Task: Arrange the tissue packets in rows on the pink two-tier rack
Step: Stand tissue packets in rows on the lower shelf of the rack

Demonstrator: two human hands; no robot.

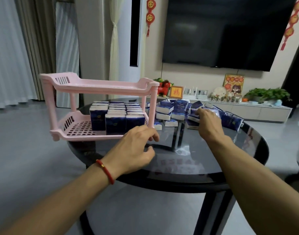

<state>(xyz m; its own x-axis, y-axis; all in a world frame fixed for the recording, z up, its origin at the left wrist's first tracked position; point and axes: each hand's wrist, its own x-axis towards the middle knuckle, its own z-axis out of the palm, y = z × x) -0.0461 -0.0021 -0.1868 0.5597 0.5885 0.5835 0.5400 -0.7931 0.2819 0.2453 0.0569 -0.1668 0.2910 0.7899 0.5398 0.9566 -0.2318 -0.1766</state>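
Head view: pink slotted plastic two-tier rack (101,86) is holding three rows of dark-blue tissue packets (117,114) on btm tier w/ top tier bare, right hand (209,123) is grasping one from loose pile (176,109), left hand (137,146) is hovering loosely curled, holding nothing.

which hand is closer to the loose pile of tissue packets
Right. The right hand reaches into the loose pile; the left hand hovers at the pink rack's front corner, beside it.
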